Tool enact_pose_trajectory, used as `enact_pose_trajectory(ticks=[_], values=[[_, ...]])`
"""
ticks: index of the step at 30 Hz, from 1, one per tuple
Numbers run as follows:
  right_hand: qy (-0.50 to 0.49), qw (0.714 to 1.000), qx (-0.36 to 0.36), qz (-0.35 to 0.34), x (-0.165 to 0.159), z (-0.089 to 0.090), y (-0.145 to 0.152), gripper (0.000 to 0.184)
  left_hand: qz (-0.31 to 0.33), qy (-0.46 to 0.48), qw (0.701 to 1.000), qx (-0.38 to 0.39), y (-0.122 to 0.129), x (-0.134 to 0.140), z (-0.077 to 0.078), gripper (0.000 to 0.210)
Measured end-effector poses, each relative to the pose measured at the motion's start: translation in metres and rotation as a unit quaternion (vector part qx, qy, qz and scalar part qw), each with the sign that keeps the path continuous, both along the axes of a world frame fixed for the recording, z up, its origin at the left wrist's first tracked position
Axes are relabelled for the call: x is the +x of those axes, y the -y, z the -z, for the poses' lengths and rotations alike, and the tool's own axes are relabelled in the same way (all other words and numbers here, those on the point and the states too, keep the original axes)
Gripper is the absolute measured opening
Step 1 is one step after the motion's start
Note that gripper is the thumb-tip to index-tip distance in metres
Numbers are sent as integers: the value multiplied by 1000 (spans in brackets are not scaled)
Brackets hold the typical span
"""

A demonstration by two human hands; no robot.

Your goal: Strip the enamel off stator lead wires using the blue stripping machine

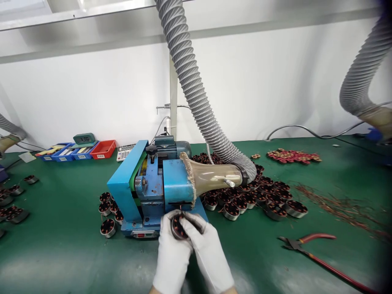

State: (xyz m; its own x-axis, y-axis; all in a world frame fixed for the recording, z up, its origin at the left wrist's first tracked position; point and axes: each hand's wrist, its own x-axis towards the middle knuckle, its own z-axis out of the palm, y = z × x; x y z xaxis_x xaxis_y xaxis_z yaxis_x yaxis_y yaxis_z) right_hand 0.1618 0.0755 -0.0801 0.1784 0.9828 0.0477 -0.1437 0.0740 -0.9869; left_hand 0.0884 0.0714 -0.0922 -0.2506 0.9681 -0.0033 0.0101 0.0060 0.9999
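Between my two white-gloved hands sits a round motor stator (177, 228), dark inside with copper windings and a metal rim. My left hand (172, 255) wraps its left side, while the fingers of my right hand (208, 249) close over its right side and partly hide it. A thin copper-coloured wire (180, 207) seems to stand up from the stator toward the slot. Just beyond my fingers is the blue housing of a belt machine (177, 179); whether the stator touches it I cannot tell.
Several stators lie left (108, 228) and right (230, 211) of the machine. Red-handled pliers (297, 245) and loose copper wires (337, 206) lie to the right. A grey hose (199, 90) joins the machine's funnel (214, 177). Small bins (104, 149) and a calculator (125, 152) stand behind.
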Motion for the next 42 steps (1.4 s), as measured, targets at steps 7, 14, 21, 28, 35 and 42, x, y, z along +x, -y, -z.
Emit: enact_pose_trajectory(ticks=[7,14,21,28,35,42], values=[[-68,997,19,-33,11,7,41,21,76,160,980,-86,29,-26,16,22],[-178,977,-2,-117,28,-9,48,37,165,149,971,-88,43,-41,-1,69],[21,984,66,-162,35,-25,46,19,275,412,861,-112,59,-38,-21,57],[-161,978,73,-108,23,-21,46,19,358,418,823,-138,61,-36,-25,55],[-277,953,-59,-112,28,-26,48,29,340,410,842,-84,58,-35,-19,56],[-59,988,-6,-141,28,-32,46,14,253,403,869,-137,60,-36,-16,43]])
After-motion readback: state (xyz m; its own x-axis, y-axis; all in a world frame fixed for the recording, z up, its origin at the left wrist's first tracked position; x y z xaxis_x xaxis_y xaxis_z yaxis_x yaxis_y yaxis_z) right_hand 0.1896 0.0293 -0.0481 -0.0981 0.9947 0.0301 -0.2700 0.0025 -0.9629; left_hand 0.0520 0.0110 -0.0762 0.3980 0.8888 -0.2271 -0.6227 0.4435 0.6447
